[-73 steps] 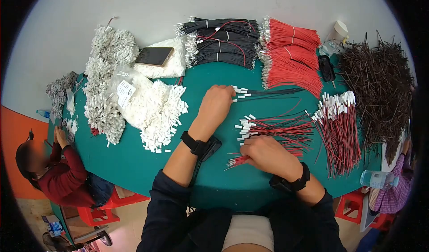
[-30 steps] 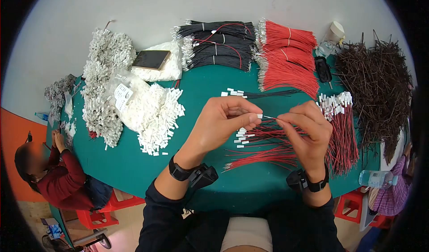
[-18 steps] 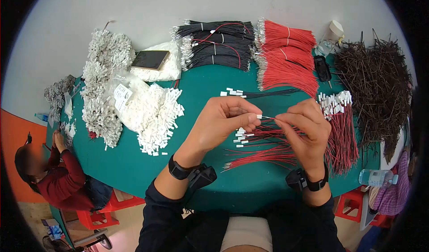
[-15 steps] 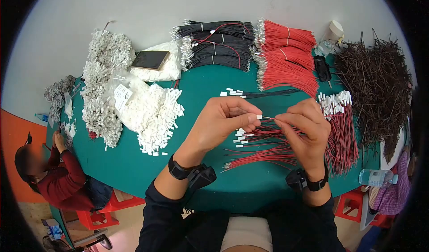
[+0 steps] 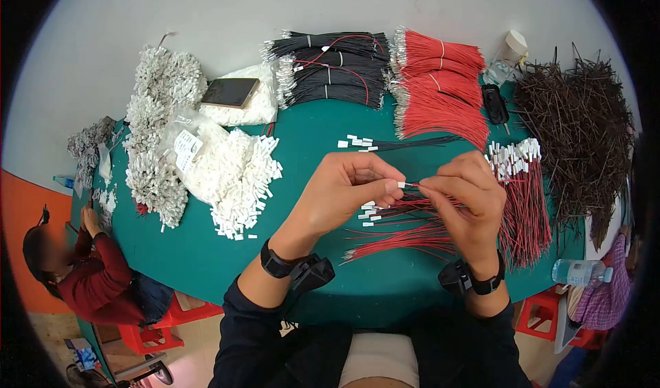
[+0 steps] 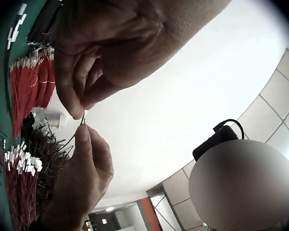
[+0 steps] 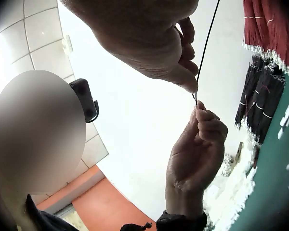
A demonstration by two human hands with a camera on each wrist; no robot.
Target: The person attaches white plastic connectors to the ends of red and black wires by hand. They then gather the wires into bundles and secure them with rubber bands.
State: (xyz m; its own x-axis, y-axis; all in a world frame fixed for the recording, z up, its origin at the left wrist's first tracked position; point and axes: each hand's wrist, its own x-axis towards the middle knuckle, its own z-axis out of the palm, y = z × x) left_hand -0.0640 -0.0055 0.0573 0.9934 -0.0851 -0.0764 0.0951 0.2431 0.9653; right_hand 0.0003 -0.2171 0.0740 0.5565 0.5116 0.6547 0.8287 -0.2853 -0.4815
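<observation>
Two hands meet raised above the teal table (image 5: 309,134). We find the left hand (image 5: 344,192) pinching a small white connector housing (image 5: 401,184) between thumb and forefinger. The right hand (image 5: 464,199) pinches a thin red wire (image 5: 412,184) just behind its bared end, with the tip at the housing's mouth. Both parts hang over the loose red wires (image 5: 405,240) lying on the table.

In our judgement, the insertion goes best with the wire gripped close to its tip so it cannot buckle, held in line with the housing and pushed straight until it seats. The left hand should only steady the housing, without twisting it.

Only the head view gives colour and layout: the heap of white housings (image 5: 240,175) lies to the left and the finished leads (image 5: 522,202) to the right. The right wrist view adds what the head view hides, namely the wire's tail running free past the right palm. The left wrist view shows the two sets of fingertips almost touching. We cannot tell from any view whether the tip has entered the housing.
</observation>
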